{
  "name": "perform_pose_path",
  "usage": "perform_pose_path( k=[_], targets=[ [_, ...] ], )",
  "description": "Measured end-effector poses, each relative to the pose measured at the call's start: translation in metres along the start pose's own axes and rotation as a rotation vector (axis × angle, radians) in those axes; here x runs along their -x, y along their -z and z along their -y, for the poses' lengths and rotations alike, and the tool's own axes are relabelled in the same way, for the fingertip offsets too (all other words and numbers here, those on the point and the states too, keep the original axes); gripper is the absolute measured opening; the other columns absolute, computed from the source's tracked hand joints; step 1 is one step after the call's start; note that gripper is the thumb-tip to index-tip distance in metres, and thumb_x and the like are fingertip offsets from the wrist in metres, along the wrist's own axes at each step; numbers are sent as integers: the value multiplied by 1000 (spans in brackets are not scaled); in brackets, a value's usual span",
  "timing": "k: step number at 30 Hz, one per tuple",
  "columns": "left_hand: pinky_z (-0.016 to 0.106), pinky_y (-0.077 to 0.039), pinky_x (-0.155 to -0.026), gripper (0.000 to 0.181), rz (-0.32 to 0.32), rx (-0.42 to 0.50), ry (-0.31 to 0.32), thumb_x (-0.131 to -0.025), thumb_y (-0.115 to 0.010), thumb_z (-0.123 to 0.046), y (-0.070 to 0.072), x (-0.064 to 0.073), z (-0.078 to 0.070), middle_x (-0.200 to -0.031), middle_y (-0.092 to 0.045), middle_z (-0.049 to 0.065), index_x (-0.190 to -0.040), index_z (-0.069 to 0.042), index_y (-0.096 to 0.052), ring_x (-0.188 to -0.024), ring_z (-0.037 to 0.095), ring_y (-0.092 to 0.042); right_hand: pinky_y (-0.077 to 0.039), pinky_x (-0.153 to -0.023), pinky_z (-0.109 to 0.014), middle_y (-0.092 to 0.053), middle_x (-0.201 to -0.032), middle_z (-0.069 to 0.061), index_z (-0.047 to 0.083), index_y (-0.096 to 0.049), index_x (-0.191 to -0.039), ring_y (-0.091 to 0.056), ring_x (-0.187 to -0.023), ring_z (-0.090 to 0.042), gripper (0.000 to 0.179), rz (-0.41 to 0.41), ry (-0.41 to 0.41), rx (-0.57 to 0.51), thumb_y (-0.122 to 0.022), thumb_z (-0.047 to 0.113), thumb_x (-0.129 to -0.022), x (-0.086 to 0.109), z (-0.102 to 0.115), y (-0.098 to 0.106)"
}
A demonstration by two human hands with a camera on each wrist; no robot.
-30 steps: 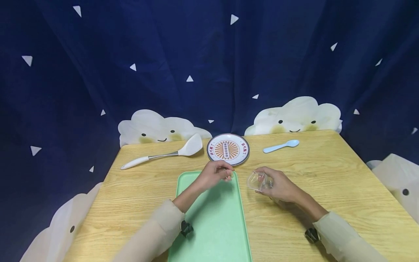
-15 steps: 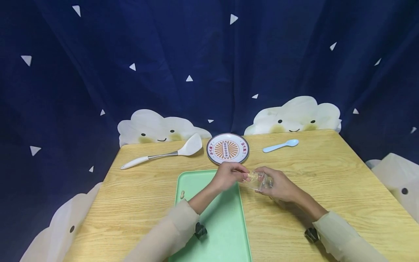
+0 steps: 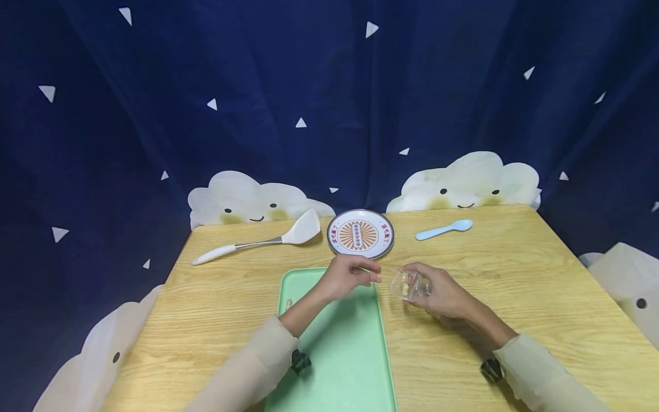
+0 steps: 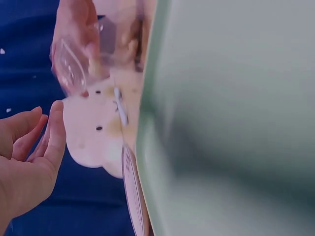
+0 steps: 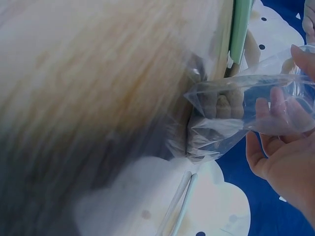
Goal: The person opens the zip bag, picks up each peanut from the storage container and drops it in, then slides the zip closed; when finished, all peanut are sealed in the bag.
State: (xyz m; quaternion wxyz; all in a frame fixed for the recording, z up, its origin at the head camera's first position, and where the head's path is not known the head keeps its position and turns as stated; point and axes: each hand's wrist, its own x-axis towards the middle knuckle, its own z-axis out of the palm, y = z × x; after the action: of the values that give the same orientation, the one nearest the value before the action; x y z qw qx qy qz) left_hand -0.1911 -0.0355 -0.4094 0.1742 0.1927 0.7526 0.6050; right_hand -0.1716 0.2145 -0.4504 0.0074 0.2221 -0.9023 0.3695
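Note:
My right hand point(image 3: 437, 290) holds a clear plastic bag point(image 3: 399, 284) on its side, just right of the green tray point(image 3: 350, 349). Its mouth faces left. In the right wrist view, peanuts point(image 5: 224, 106) show through the crinkled bag wall, with fingers seen behind the film. My left hand point(image 3: 349, 277) hovers over the tray's far right corner, a little apart from the bag mouth. The left wrist view shows that hand point(image 4: 37, 152) with loosely bent, parted fingers and nothing between them. One peanut point(image 3: 288, 304) lies at the tray's left edge, partly hidden by my left forearm.
Behind the tray stands a white patterned plate point(image 3: 360, 233). To its left lies a white spatula point(image 3: 257, 243), to its right a light blue spoon point(image 3: 444, 229). A dark blue curtain point(image 3: 329, 74) hangs behind the wooden table point(image 3: 494, 269).
My left hand carried a small yellowish piece from over the tray to the bag mouth, let go and drew back left. A pale piece now shows inside the bag. My right hand stayed put.

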Motion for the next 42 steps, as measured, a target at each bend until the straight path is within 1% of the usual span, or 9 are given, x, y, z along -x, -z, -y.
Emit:
perform_pose_path(
  k=[7, 13, 17, 20, 24, 28, 30, 33, 42],
  targets=[
    [30, -57, -76, 22, -40, -55, -1, -89, -57, 3, 34, 17, 9, -111, -65, 29, -109, 7, -65, -94, 33, -69, -46, -94, -49, -65, -119, -8, 12, -58, -123, -60, -109, -28, 58, -12, 3, -17, -81, 18, -70, 2, -1, 1],
    [41, -56, -80, 21, -99, -105, 39, -89, -61, -3, 60, 32, 18, -108, -66, 27, -109, 3, -67, -96, 39, -66, -45, -92, -48, -65, -116, -6, 13, -57, -124, -60, -108, -27, 58, -12, -18, -30, -79, 15, -71, 3, -2, 2],
    [38, -56, -80, 22, -139, -169, 51, -87, -64, -5, 78, 42, 24, -108, -67, 24, -108, 3, -67, -92, 29, -69, -45, -91, -47, -66, -114, -5, 14, -56, -125, -60, -106, -25, 58, -3, -37, -32, -78, 16, -71, 4, -1, 3],
    [28, -56, -75, 22, -167, -251, 83, -85, -67, -7, 90, 49, 30, -105, -69, 19, -105, 2, -68, -86, 18, -69, -45, -90, -47, -66, -115, -5, 14, -56, -125, -60, -106, -25, 58, 2, -48, -28, -78, 17, -72, 4, -1, 4],
    [25, -51, -65, 18, -170, -418, 153, -83, -70, -9, 104, 62, 38, -95, -71, 11, -99, -1, -70, -77, 14, -63, -45, -90, -46, -66, -115, -5, 15, -56, -125, -59, -107, -25, 57, 5, -58, -22, -77, 17, -72, 5, -1, 4],
    [26, -50, -63, 16, -161, -543, 215, -77, -74, -3, 112, 72, 46, -86, -69, 7, -93, 0, -71, -73, 14, -59, -45, -90, -47, -66, -113, -4, 15, -56, -125, -59, -107, -25, 57, 4, -64, -20, -77, 18, -72, 5, -1, 4],
    [27, -51, -64, 18, -162, -568, 242, -73, -76, 0, 112, 75, 50, -82, -68, 6, -90, -1, -71, -73, 15, -59, -45, -90, -46, -66, -113, -4, 16, -56, -125, -59, -107, -25, 57, 3, -64, -19, -78, 18, -72, 5, -2, 3],
    [28, -53, -66, 21, -152, -595, 249, -68, -77, 5, 111, 78, 55, -81, -67, 6, -87, -1, -71, -73, 15, -59, -45, -90, -46, -66, -113, -3, 16, -56, -125, -59, -106, -24, 58, 2, -62, -21, -78, 17, -72, 5, -2, 3],
    [27, -53, -64, 14, -79, -727, 158, -71, -73, 9, 106, 78, 58, -73, -67, 7, -80, -1, -70, -69, 14, -59, -45, -91, -47, -66, -115, -5, 15, -56, -125, -59, -107, -24, 58, -3, -46, -12, -79, 19, -72, 4, 0, 3]
  ],
)
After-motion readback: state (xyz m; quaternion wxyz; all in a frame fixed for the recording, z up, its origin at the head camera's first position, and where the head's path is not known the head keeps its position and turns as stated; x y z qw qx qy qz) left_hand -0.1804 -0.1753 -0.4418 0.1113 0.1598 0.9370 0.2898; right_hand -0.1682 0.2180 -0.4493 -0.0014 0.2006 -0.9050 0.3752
